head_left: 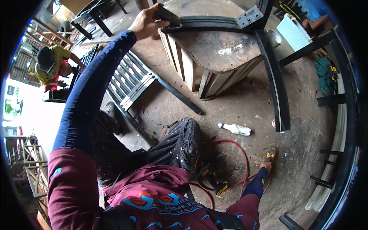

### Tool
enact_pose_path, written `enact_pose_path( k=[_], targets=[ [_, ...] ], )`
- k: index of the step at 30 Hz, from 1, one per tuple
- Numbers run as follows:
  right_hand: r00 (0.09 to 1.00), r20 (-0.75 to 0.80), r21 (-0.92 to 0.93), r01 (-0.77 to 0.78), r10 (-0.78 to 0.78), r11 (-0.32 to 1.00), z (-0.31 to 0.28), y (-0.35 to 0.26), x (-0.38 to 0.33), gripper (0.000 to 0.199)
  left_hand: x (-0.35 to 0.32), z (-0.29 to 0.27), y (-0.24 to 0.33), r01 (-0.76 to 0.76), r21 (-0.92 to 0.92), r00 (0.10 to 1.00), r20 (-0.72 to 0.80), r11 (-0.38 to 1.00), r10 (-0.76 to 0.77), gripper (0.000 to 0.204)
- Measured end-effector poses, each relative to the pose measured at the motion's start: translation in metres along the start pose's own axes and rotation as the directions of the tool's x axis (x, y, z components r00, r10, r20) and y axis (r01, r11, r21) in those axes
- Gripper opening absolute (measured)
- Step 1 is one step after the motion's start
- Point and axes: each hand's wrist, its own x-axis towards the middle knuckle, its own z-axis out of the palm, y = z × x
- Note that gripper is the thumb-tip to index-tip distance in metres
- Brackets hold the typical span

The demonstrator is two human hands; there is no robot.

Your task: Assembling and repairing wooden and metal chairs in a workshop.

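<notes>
My left hand (147, 23) reaches far forward, its fingers closed round the end of a black chair-like frame (207, 23). The frame lies across a round-topped wooden stand (214, 50), and one of its long legs (274, 84) hangs down toward the floor on the right. A pale plate with dark spots (250, 17) sits at the frame's corner. Low on the right, my right hand (265, 165) is closed on a small yellow-and-black tool (271, 153), whose exact kind I cannot make out.
A red hose (245, 153) loops over the floor beside a yellow-and-black power tool (214, 180). Nearby lies a white bottle (235, 129). A slatted black frame (134, 80) lies at left, a larger black frame (354, 88) stands at right. A person (51, 63) works at far left.
</notes>
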Motion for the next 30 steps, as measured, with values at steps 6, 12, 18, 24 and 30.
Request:
enact_pose_path(
  k=[6, 12, 18, 24, 30],
  targets=[
    [0.927, -0.371, 0.415, 0.209, -0.045, 0.885, -0.046, 0.042, -0.087, 0.049, -0.001, 0.002, -0.013, 0.117, -0.027, 0.992, -0.034, 0.993, -0.118, 0.062],
    [0.954, -0.233, 0.878, 0.289, -0.188, 0.381, -0.106, 0.078, -0.223, 0.037, 0.004, 0.007, -0.018, 0.000, -0.010, 0.978, -0.208, 1.000, -0.002, 0.045],
    [0.973, -0.139, 0.748, 0.226, -0.185, 0.624, -0.149, 0.029, -0.329, 0.046, 0.001, 0.005, -0.034, -0.024, -0.043, 0.985, -0.174, 0.999, 0.016, 0.067],
    [0.708, -0.382, 0.406, 0.706, -0.593, 0.580, -0.199, -0.037, -0.428, 0.031, 0.003, 0.002, -0.022, 0.102, -0.302, 0.978, -0.143, 0.948, -0.151, 0.072],
    [0.859, 0.075, 0.461, 0.420, -0.506, 0.782, -0.338, -0.062, -0.548, 0.058, 0.026, -0.021, -0.011, 0.212, -0.224, 0.971, -0.062, 0.951, -0.231, 0.059]
  ],
)
